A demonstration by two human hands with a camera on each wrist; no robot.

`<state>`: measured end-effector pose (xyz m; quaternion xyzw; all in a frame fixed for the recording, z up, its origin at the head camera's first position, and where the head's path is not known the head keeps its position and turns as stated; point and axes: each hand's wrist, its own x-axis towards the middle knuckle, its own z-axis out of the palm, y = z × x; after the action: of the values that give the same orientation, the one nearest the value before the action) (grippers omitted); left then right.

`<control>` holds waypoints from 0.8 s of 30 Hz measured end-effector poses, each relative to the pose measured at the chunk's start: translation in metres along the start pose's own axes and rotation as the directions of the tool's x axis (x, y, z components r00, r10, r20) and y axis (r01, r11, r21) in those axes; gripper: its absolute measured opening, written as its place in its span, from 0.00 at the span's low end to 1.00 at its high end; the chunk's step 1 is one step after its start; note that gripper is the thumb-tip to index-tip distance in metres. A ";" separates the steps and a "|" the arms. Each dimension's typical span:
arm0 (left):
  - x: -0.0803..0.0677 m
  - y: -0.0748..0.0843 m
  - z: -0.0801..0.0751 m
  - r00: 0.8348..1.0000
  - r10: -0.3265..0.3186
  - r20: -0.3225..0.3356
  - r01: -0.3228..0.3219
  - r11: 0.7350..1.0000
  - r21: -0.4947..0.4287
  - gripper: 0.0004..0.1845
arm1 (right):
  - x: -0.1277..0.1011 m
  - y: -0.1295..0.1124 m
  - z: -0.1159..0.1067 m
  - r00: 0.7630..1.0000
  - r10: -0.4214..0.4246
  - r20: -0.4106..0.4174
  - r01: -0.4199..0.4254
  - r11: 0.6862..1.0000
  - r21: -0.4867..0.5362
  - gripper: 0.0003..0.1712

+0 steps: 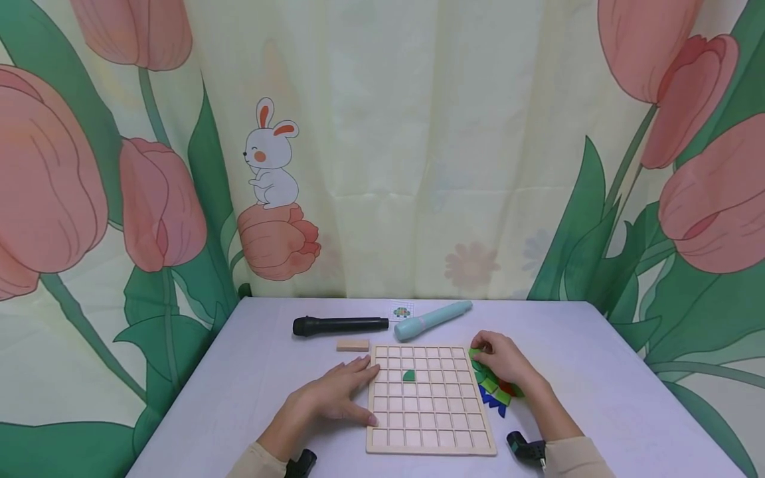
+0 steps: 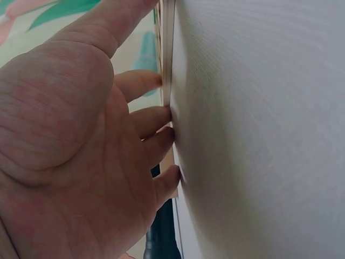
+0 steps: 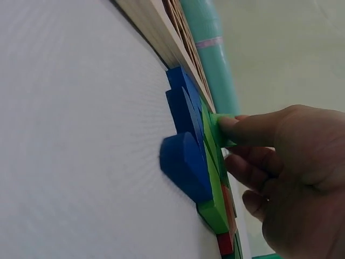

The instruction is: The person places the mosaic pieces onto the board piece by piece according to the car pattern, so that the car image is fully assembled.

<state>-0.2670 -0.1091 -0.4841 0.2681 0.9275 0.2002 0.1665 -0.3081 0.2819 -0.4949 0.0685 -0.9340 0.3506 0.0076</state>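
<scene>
A wooden grid board (image 1: 430,421) lies on the table, with one green rounded-corner block (image 1: 409,376) in a cell of its upper left part. My left hand (image 1: 339,392) rests at the board's left edge, thumb and fingers spread and touching the frame. Beyond the right edge, my right hand (image 1: 501,357) pinches a green block (image 3: 218,129) between thumb and fingers, over a pile of pieces. Blue blocks (image 3: 186,167), light green blocks (image 1: 503,396) and a red block (image 3: 225,244) lie in that pile, partly covered by the hand in the head view.
Behind the board lie a black microphone-shaped object (image 1: 340,325), a light teal cylinder (image 1: 433,321) and a small card (image 1: 402,311) with a coloured picture. A plain wooden block (image 1: 352,345) sits near the board's upper left corner. A printed curtain (image 1: 382,166) hangs behind the white table (image 1: 239,372).
</scene>
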 end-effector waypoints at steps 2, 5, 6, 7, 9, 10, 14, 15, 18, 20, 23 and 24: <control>0.000 0.000 0.000 1.000 -0.004 -0.001 0.004 1.000 -0.004 0.56 | 0.001 0.001 -0.001 1.000 -0.011 -0.009 0.011 1.000 0.029 0.04; -0.001 0.001 -0.001 1.000 -0.005 -0.005 0.005 1.000 -0.002 0.56 | 0.002 0.000 -0.002 0.999 -0.025 -0.021 0.026 0.997 0.066 0.05; -0.001 0.001 0.000 1.000 -0.005 -0.005 0.005 1.000 -0.001 0.56 | 0.002 0.000 -0.003 0.999 -0.029 -0.022 0.030 0.997 0.074 0.06; -0.001 0.001 0.000 1.000 -0.004 -0.006 0.004 1.000 0.000 0.56 | 0.002 -0.001 -0.003 0.999 -0.031 -0.024 0.032 0.996 0.080 0.07; -0.001 0.000 0.000 1.000 -0.003 -0.007 0.003 1.000 0.001 0.56 | 0.001 -0.002 -0.004 0.999 -0.032 -0.026 0.034 0.995 0.091 0.08; -0.001 0.000 0.000 1.000 -0.002 -0.006 0.002 1.000 0.001 0.56 | 0.001 -0.003 -0.005 0.999 -0.033 -0.027 0.035 0.995 0.097 0.09; 0.000 0.000 0.000 1.000 0.002 -0.001 -0.002 1.000 0.003 0.56 | -0.001 -0.004 -0.006 0.998 -0.049 -0.033 0.053 0.991 0.119 0.11; 0.000 0.000 0.000 1.000 0.004 0.001 -0.004 1.000 0.003 0.56 | -0.001 -0.005 -0.006 0.997 -0.069 -0.034 0.072 0.990 0.119 0.12; 0.000 0.000 0.000 1.000 0.008 0.002 -0.008 1.000 0.000 0.56 | -0.002 -0.006 -0.006 0.994 -0.104 -0.041 0.109 0.985 0.134 0.13; 0.000 0.000 0.000 1.000 0.013 0.002 -0.013 1.000 -0.002 0.56 | -0.003 -0.008 -0.006 0.990 -0.133 -0.035 0.137 0.980 0.147 0.13; -0.001 0.000 0.000 1.000 0.018 0.000 -0.018 1.000 0.000 0.56 | -0.005 -0.014 -0.006 0.988 -0.153 -0.012 0.152 0.970 0.191 0.14; -0.001 0.000 0.000 1.000 0.018 0.000 -0.018 1.000 -0.001 0.55 | -0.005 -0.016 -0.006 0.988 -0.151 -0.002 0.148 0.967 0.209 0.14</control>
<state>-0.2668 -0.1097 -0.4841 0.2763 0.9249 0.2022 0.1650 -0.3008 0.2745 -0.4796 0.1417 -0.8842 0.4446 0.0204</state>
